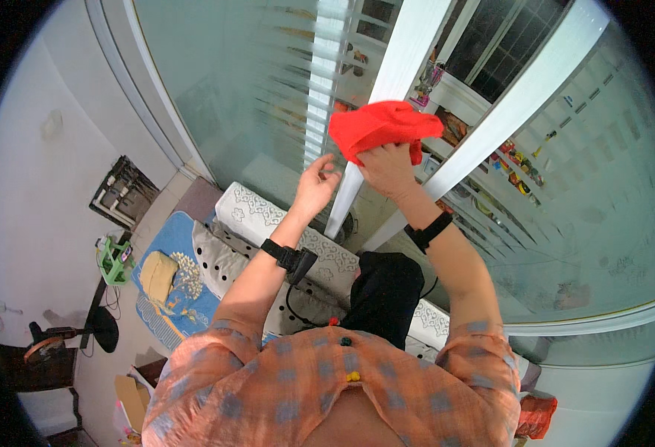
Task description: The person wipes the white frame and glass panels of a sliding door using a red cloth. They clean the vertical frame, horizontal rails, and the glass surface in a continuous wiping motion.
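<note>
A bright red cloth point(386, 125) is bunched in my right hand point(390, 167), which is raised in front of the white frame point(411, 50) of a sliding glass door. The cloth covers part of that frame, and some of my right fingers are hidden under it. Just left of the cloth is my left hand point(318, 187), raised with its fingers apart and a little bent, holding nothing. Behind it stands a glass panel point(232, 84) with a row of streaky marks. A second white door frame point(506, 95) slants past on the right, beside another glass panel point(601, 184).
Below the glass lies a sofa with a white patterned cover point(260, 208), a dotted cushion point(215, 260), a blue mat point(165, 240) and a tan pillow point(158, 276). A fan point(53, 338) and a green plastic rack point(116, 261) stand at left. A cardboard box point(132, 399) sits lower left.
</note>
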Demonstrator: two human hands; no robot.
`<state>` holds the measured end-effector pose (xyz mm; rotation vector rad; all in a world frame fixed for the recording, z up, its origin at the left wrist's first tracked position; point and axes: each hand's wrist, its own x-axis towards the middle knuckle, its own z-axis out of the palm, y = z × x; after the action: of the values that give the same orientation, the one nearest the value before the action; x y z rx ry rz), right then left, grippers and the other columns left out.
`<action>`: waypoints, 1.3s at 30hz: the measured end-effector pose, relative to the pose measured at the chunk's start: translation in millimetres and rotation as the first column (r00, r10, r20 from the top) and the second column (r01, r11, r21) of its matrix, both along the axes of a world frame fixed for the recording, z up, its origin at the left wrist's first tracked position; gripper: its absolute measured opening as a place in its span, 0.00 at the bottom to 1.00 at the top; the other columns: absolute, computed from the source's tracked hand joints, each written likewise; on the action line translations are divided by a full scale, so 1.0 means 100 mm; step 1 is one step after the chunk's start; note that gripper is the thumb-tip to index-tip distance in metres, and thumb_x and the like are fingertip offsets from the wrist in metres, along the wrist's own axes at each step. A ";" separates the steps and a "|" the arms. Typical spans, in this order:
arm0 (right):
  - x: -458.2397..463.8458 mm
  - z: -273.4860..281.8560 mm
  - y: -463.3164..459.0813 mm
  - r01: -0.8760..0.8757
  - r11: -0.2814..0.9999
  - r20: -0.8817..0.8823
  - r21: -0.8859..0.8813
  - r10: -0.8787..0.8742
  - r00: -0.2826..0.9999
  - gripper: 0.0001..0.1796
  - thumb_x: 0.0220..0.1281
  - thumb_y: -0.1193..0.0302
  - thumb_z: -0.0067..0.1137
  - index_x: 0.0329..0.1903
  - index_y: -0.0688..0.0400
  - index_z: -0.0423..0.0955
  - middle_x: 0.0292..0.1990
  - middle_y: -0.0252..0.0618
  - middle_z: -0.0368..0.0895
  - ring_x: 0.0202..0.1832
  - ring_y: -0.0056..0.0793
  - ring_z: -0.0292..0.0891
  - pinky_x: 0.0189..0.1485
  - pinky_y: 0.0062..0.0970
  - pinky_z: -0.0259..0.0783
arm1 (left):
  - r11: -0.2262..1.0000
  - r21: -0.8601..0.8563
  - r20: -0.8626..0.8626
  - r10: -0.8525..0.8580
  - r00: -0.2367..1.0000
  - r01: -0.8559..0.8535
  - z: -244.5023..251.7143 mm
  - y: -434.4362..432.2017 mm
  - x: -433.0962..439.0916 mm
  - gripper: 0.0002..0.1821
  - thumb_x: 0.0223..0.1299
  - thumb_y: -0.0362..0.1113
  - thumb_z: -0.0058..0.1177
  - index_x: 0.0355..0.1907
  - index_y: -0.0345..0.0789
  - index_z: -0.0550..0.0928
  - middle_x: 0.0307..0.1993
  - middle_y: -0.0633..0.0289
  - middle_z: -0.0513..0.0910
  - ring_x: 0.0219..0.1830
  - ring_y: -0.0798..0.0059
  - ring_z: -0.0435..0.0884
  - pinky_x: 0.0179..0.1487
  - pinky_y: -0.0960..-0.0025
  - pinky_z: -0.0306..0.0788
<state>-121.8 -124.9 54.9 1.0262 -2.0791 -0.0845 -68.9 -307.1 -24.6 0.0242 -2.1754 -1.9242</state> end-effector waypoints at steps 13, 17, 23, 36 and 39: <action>0.01 0.66 0.30 0.059 0.168 0.162 -0.984 0.705 0.691 0.24 0.78 0.60 0.50 0.67 0.61 0.70 0.65 0.44 0.75 0.64 0.39 0.73 0.68 0.39 0.67 | 0.971 0.195 0.120 -0.166 0.979 0.140 0.02 0.04 0.21 0.33 0.65 0.33 0.61 0.72 0.33 0.70 0.60 0.57 0.79 0.47 0.77 0.80 0.52 0.72 0.75; -0.15 0.65 0.10 0.419 -0.055 0.005 -0.906 0.990 0.140 0.28 0.81 0.52 0.44 0.67 0.62 0.69 0.59 0.39 0.80 0.56 0.29 0.78 0.61 0.35 0.73 | 0.961 0.202 -0.046 -0.181 0.982 0.187 0.28 0.22 0.21 0.37 0.66 0.32 0.60 0.76 0.36 0.64 0.70 0.50 0.72 0.66 0.67 0.75 0.64 0.66 0.73; -0.28 -0.28 0.07 0.735 0.134 0.251 -0.664 0.967 0.050 0.35 0.75 0.41 0.49 0.67 0.56 0.70 0.55 0.38 0.82 0.52 0.30 0.80 0.59 0.36 0.76 | 0.940 0.184 0.001 -0.291 0.957 0.286 0.31 0.25 0.20 0.36 0.66 0.28 0.55 0.77 0.38 0.65 0.76 0.59 0.65 0.76 0.62 0.65 0.76 0.62 0.61; 0.37 -0.75 0.14 0.838 0.136 0.496 -0.528 0.850 0.175 0.32 0.78 0.46 0.47 0.65 0.62 0.72 0.58 0.44 0.80 0.56 0.32 0.78 0.59 0.35 0.73 | 0.923 0.235 0.122 -0.338 0.933 0.304 0.11 0.12 0.31 0.38 0.68 0.39 0.62 0.77 0.37 0.64 0.73 0.53 0.68 0.73 0.62 0.67 0.73 0.60 0.63; 0.68 -0.54 -0.06 0.722 0.254 0.436 -0.643 0.897 0.073 0.29 0.79 0.48 0.43 0.62 0.60 0.75 0.58 0.43 0.80 0.57 0.27 0.76 0.60 0.33 0.71 | 0.881 0.275 -0.057 -0.385 0.921 0.385 0.16 0.18 0.40 0.37 0.69 0.38 0.62 0.76 0.37 0.63 0.69 0.55 0.72 0.69 0.68 0.71 0.71 0.61 0.66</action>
<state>-54.3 -130.7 0.5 0.1298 -2.0351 2.7450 -29.0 -289.6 -8.4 -0.3901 -1.9997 -2.4354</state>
